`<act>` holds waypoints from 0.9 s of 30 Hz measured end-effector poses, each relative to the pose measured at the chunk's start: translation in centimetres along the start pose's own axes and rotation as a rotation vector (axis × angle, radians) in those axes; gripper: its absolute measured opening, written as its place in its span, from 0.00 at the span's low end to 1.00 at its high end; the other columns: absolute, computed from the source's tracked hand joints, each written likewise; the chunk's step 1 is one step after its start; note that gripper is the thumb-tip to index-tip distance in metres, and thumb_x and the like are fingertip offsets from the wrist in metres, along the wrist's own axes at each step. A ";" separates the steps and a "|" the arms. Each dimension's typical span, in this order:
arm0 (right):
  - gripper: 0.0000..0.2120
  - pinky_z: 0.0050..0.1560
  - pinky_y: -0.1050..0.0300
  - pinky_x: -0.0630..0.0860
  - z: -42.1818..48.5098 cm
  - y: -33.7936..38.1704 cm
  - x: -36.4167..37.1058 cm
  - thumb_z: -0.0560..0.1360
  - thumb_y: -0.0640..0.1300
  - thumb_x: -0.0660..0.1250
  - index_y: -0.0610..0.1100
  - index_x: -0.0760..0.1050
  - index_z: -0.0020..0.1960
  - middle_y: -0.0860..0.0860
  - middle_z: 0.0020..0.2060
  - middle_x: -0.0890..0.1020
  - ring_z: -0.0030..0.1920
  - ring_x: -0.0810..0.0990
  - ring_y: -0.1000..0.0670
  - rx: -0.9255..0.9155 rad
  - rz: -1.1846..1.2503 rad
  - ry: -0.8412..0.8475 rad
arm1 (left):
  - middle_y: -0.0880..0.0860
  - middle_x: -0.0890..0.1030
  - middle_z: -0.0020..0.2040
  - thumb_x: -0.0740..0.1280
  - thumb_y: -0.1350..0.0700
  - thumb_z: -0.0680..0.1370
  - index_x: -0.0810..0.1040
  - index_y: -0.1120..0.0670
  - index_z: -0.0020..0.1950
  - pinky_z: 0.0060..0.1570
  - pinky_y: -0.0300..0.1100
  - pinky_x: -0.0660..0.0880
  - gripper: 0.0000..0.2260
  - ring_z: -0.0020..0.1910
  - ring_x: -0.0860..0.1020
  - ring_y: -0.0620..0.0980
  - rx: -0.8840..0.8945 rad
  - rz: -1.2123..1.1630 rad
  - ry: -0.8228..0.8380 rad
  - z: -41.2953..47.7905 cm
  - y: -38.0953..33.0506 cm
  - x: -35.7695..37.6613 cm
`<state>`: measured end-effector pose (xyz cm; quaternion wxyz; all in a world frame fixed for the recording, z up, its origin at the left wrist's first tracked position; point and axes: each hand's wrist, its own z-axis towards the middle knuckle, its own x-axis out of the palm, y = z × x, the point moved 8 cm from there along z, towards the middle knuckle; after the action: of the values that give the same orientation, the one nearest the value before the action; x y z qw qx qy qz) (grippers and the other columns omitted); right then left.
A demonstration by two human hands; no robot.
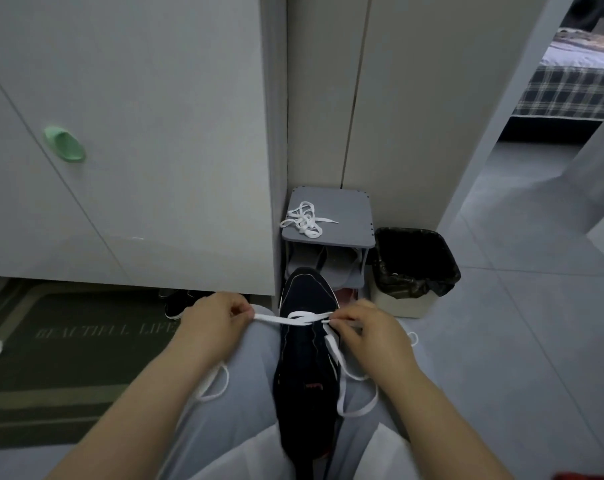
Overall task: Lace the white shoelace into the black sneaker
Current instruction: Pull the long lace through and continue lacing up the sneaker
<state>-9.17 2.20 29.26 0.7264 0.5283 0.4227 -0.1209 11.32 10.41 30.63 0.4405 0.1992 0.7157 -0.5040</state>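
each hand, left hand (217, 318) and right hand (366, 329), pinches the white shoelace (293, 319) taut across the black sneaker (305, 362) on the lap, likely evening its ends.

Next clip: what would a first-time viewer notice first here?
The black sneaker lies on the person's lap, toe pointing away, with a white shoelace pulled across its front. The left hand and right hand each pinch the lace, one on either side. Behind it, a second loose white lace lies on a small grey shoe rack, beside a bin with a black liner.
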 end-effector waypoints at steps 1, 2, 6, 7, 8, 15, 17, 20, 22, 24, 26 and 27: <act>0.06 0.48 0.54 0.76 -0.2 0.2 0.1 0.74 0.47 0.68 0.50 0.82 0.49 0.54 0.44 0.79 0.44 0.78 0.54 -0.029 0.026 -0.001 | 0.46 0.78 0.46 0.62 0.56 0.76 0.77 0.43 0.43 0.53 0.44 0.71 0.08 0.50 0.76 0.48 0.043 0.031 -0.049 -0.1 -0.6 0.0; 0.06 0.47 0.52 0.76 -0.3 0.3 0.2 0.74 0.47 0.68 0.49 0.82 0.48 0.54 0.43 0.78 0.43 0.78 0.54 -0.054 0.046 0.000 | 0.46 0.77 0.48 0.60 0.57 0.74 0.78 0.45 0.46 0.55 0.45 0.69 0.10 0.51 0.74 0.48 0.121 0.032 -0.111 -0.4 -1.5 0.0; 0.08 0.40 0.49 0.77 -0.7 0.8 0.2 0.73 0.49 0.65 0.49 0.81 0.44 0.52 0.40 0.77 0.39 0.78 0.51 -0.166 0.017 -0.033 | 0.44 0.74 0.42 0.59 0.51 0.66 0.82 0.45 0.42 0.50 0.44 0.64 0.12 0.45 0.70 0.47 0.341 0.008 -0.118 -1.9 -5.3 2.1; 0.09 0.37 0.50 0.77 -0.9 1.1 0.2 0.73 0.50 0.63 0.49 0.81 0.44 0.52 0.38 0.77 0.37 0.78 0.51 -0.206 -0.021 -0.050 | 0.43 0.72 0.40 0.60 0.47 0.66 0.82 0.44 0.40 0.47 0.44 0.64 0.12 0.43 0.69 0.46 0.357 0.033 -0.124 -2.1 -5.6 2.8; 0.10 0.33 0.51 0.76 -1.1 1.4 0.2 0.73 0.50 0.62 0.49 0.80 0.43 0.52 0.37 0.77 0.35 0.77 0.51 -0.250 -0.065 -0.071 | 0.43 0.70 0.38 0.61 0.44 0.65 0.81 0.43 0.38 0.44 0.44 0.64 0.11 0.41 0.68 0.46 0.372 0.051 -0.136 -2.2 -5.7 3.4; 0.14 0.21 0.57 0.72 -1.3 2.7 -0.1 0.73 0.50 0.57 0.47 0.79 0.37 0.53 0.33 0.74 0.27 0.74 0.53 -0.345 -0.233 -0.159 | 0.43 0.66 0.35 0.80 0.53 0.59 0.83 0.45 0.37 0.40 0.45 0.61 0.11 0.38 0.67 0.47 0.321 0.040 -0.285 -2.1 -5.9 4.4; 0.14 0.22 0.55 0.73 -1.2 2.7 0.2 0.72 0.50 0.57 0.47 0.80 0.37 0.52 0.34 0.75 0.28 0.75 0.52 -0.346 -0.227 -0.145 | 0.41 0.64 0.35 0.79 0.54 0.61 0.84 0.45 0.38 0.43 0.44 0.57 0.09 0.40 0.67 0.47 0.311 0.000 -0.306 -2.0 -5.8 4.4; 0.11 0.32 0.53 0.76 -0.8 1.9 0.3 0.73 0.49 0.62 0.46 0.81 0.41 0.54 0.36 0.77 0.34 0.78 0.51 -0.257 -0.065 -0.107 | 0.38 0.62 0.35 0.78 0.53 0.63 0.84 0.44 0.40 0.41 0.40 0.49 0.08 0.42 0.65 0.47 0.291 -0.028 -0.312 -1.7 -5.7 4.5; 0.05 0.43 0.54 0.76 -0.4 0.9 0.2 0.72 0.45 0.68 0.46 0.82 0.44 0.59 0.37 0.76 0.40 0.78 0.53 -0.136 0.073 -0.083 | 0.39 0.63 0.36 0.75 0.51 0.67 0.84 0.43 0.42 0.40 0.39 0.49 0.06 0.44 0.64 0.46 0.266 0.004 -0.283 -1.5 -5.8 4.7; 0.04 0.46 0.56 0.75 -0.4 0.5 0.0 0.74 0.45 0.68 0.46 0.82 0.45 0.58 0.37 0.78 0.41 0.78 0.54 -0.082 0.139 -0.072 | 0.41 0.64 0.38 0.72 0.49 0.70 0.83 0.43 0.44 0.43 0.39 0.49 0.04 0.46 0.62 0.44 0.246 0.023 -0.240 -1.5 -6.0 5.0; 0.07 0.45 0.55 0.76 -0.5 0.5 -0.4 0.76 0.46 0.65 0.46 0.81 0.46 0.54 0.37 0.81 0.40 0.79 0.54 -0.055 0.152 -0.098 | 0.42 0.65 0.40 0.70 0.50 0.72 0.82 0.44 0.44 0.44 0.39 0.49 0.03 0.47 0.61 0.44 0.246 0.037 -0.216 -1.6 -6.0 5.2; 0.06 0.44 0.55 0.76 -0.4 0.4 -0.7 0.76 0.46 0.64 0.46 0.80 0.48 0.53 0.39 0.81 0.39 0.79 0.54 -0.052 0.138 -0.131 | 0.43 0.66 0.42 0.69 0.50 0.72 0.82 0.45 0.44 0.45 0.39 0.49 0.03 0.47 0.61 0.44 0.245 0.035 -0.208 -1.8 -6.0 5.1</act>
<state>-9.57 2.52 30.03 0.7724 0.5281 0.3401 -0.0938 3.41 8.74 29.85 0.4934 0.2105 0.5957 -0.5978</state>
